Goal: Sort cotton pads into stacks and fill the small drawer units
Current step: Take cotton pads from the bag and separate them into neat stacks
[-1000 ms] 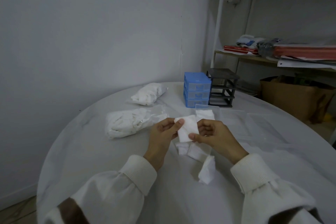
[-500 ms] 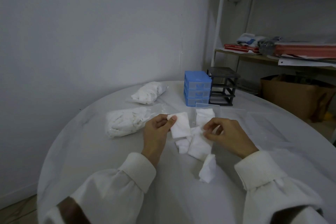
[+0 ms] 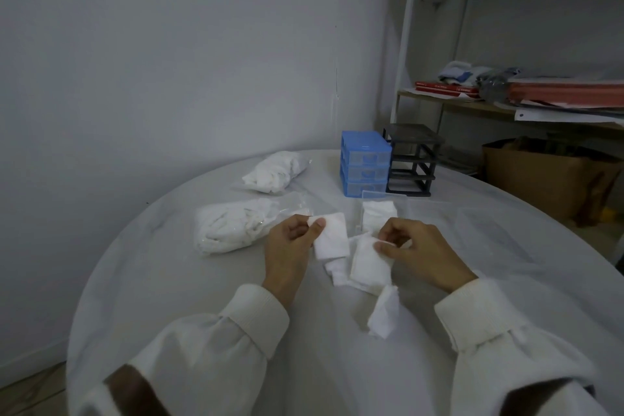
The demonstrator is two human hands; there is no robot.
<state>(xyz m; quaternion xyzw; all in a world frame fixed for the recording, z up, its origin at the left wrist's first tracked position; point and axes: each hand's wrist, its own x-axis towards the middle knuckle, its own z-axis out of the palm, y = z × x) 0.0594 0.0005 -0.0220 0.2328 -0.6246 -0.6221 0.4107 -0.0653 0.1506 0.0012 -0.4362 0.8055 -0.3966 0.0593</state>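
— What are the hands doing?
— The left hand (image 3: 293, 246) pinches a square cotton pad (image 3: 332, 236) upright; the right hand (image 3: 417, 252) pinches the corner of a pad pile (image 3: 369, 263) lying mid-table.
— And further back?
— A blue drawer unit (image 3: 365, 167) touches a black one (image 3: 412, 159) near the table's (image 3: 169, 280) far edge, two bagged pad bundles (image 3: 236, 226) toward its left edge.

- You have two drawer units: one blue drawer unit (image 3: 365, 168) and one black drawer unit (image 3: 412, 159).
- You have two bags of cotton pads: far bag (image 3: 274, 171), near bag (image 3: 236, 225).
- You have one clear drawer (image 3: 378, 213) holding pads.
- Loose pads overlap; you cannot count them.
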